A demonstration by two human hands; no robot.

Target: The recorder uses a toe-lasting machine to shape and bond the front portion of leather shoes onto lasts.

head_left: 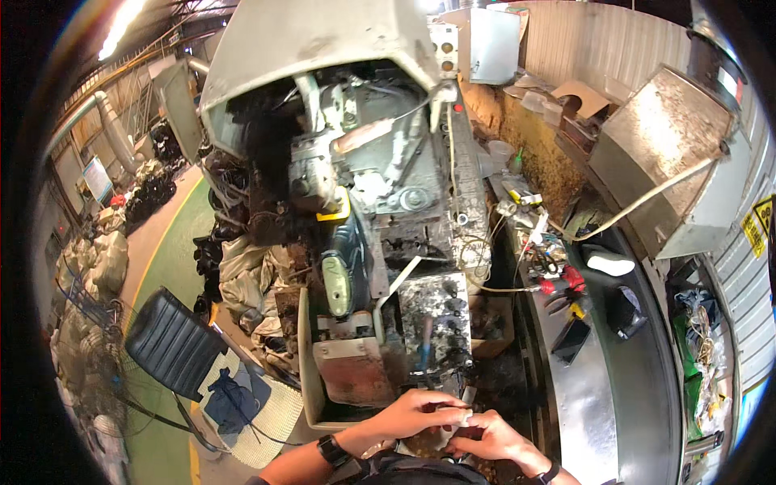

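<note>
Close in front of my body, my left hand (420, 414) and my right hand (490, 438) meet with fingers pinched together. Between their fingertips is a small whitish piece (462, 415), too small to name. Just beyond them stands a large grimy machine (404, 206) under a pale hood. A dark shoe-shaped piece (339, 271) with a pale green end sits on it. To its right, a tool with a blue handle (425, 347) lies on the machine's stained metal block (449, 311).
A black chair (174, 331) holds a dark blue cloth bag at left. On the right bench (582, 420) lie a phone (571, 339), a red air tool (562, 281) and a white shoe-shaped piece (609, 260). A metal box (663, 145) with a hose stands behind. Sacks line the left.
</note>
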